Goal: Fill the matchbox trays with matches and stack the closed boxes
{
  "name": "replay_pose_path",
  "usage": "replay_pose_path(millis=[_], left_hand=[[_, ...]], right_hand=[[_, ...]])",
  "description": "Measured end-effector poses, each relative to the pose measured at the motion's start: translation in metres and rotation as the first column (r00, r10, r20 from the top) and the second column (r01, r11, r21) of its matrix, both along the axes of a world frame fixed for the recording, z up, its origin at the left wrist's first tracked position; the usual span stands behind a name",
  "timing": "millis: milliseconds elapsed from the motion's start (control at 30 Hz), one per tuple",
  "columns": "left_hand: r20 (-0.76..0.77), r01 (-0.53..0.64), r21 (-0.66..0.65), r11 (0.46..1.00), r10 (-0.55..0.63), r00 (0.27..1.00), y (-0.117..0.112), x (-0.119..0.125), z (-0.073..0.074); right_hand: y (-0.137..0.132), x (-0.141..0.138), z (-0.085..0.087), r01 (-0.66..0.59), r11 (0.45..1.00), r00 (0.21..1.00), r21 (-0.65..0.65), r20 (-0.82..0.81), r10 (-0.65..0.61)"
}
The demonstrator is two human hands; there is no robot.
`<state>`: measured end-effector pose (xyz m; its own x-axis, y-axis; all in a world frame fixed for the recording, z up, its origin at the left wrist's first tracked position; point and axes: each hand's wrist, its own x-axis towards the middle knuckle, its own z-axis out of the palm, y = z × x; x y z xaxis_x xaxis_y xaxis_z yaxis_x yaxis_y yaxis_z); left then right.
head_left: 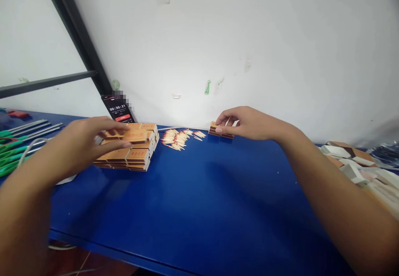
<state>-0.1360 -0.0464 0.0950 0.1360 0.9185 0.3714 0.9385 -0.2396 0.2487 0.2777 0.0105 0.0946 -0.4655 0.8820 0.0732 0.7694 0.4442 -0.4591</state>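
My left hand (81, 143) is closed on an orange matchbox (133, 136), holding it on top of a stack of orange matchboxes (131, 156) at the left of the blue table (199, 201). My right hand (249, 123) reaches to the far edge by the wall, and its fingers pinch a small pair of matchboxes (218, 131) lying on the table. A loose pile of red-tipped matches (179, 138) lies between the two hands.
A phone (118, 109) showing a timer leans against the white wall behind the stack. Green-handled tools (18, 143) lie at the far left. Several empty white and brown box parts (358, 163) are heaped at the right. A black metal frame (77, 39) rises at the back left.
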Motion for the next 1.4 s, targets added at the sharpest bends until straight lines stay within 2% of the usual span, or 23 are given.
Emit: replay_pose_path(millis=[100,200,467,533,600,667,700,767,800,833,867,900,967,1000,1100,1200,1233,1300,1400], left_hand=[[-0.153,-0.213,-0.170,0.962,0.188,0.970,-0.006,-0.043,-0.003],[-0.212,-0.278,-0.187,0.942,0.238,0.948,-0.004,-0.062,-0.010],[-0.180,-0.359,-0.200,0.912,0.326,0.928,0.002,-0.060,-0.017],[-0.174,-0.355,-0.158,0.921,0.328,0.929,-0.001,-0.058,-0.018],[-0.179,-0.341,-0.043,0.939,0.329,0.927,-0.006,-0.050,-0.019],[-0.152,-0.275,0.168,0.947,0.301,0.942,-0.012,-0.033,-0.020],[-0.097,-0.230,0.294,0.928,0.268,0.958,-0.015,-0.020,-0.021],[0.090,-0.141,0.487,0.862,0.111,0.990,-0.017,0.014,-0.024],[0.122,-0.035,0.505,0.862,-0.031,0.992,-0.017,0.033,-0.025],[0.129,0.092,0.497,0.863,-0.178,0.976,-0.015,0.053,-0.027],[0.138,0.219,0.440,0.871,-0.307,0.942,-0.011,0.072,-0.029],[0.133,0.361,0.373,0.855,-0.434,0.891,-0.006,0.090,-0.032],[0.150,0.539,0.186,0.822,-0.566,0.811,0.008,0.119,-0.041],[0.157,0.590,0.119,0.798,-0.602,0.783,0.015,0.130,-0.047],[0.178,0.636,0.071,0.769,-0.637,0.750,0.033,0.150,-0.074],[0.164,0.587,0.147,0.796,-0.604,0.780,0.037,0.155,-0.102],[0.148,0.596,0.159,0.787,-0.616,0.774,0.035,0.155,-0.109],[0.155,0.602,0.169,0.780,-0.625,0.765,0.032,0.154,-0.117],[0.169,0.610,0.168,0.775,-0.632,0.756,0.028,0.153,-0.117]], right_hand=[[-0.001,0.005,0.003,-0.002,1.000,1.000,-0.005,0.022,0.002],[-0.001,0.005,0.003,-0.002,1.000,0.999,-0.021,0.037,0.003],[0.001,0.005,0.000,-0.027,0.999,0.998,-0.044,0.056,0.030],[0.001,0.006,-0.001,-0.027,0.998,0.998,-0.050,0.059,0.030],[0.002,0.006,-0.001,-0.029,0.999,0.998,-0.046,0.062,0.031],[0.005,0.008,-0.002,-0.013,0.999,0.997,-0.031,0.081,0.015],[0.007,0.010,-0.004,0.006,1.000,0.995,-0.020,0.098,-0.004],[0.014,0.015,-0.009,0.065,0.998,0.988,0.022,0.137,-0.067],[0.019,0.018,-0.014,0.104,0.993,0.983,0.051,0.148,-0.111],[0.025,0.022,-0.020,0.147,0.986,0.976,0.085,0.149,-0.158],[0.031,0.027,-0.027,0.190,0.974,0.968,0.120,0.142,-0.207],[0.037,0.031,-0.033,0.234,0.961,0.959,0.150,0.128,-0.254],[0.046,0.039,-0.044,0.272,0.944,0.948,0.187,0.119,-0.297],[0.048,0.043,-0.046,0.275,0.942,0.945,0.191,0.125,-0.301],[0.042,0.050,-0.034,0.283,0.943,0.938,0.176,0.155,-0.310],[0.024,0.056,-0.003,0.303,0.931,0.937,0.205,0.114,-0.331],[0.017,0.061,0.007,0.309,0.924,0.937,0.226,0.090,-0.336],[0.002,0.076,0.019,0.334,0.909,0.925,0.249,0.096,-0.367],[-0.022,0.114,0.013,0.415,0.868,0.880,0.271,0.123,-0.459]])
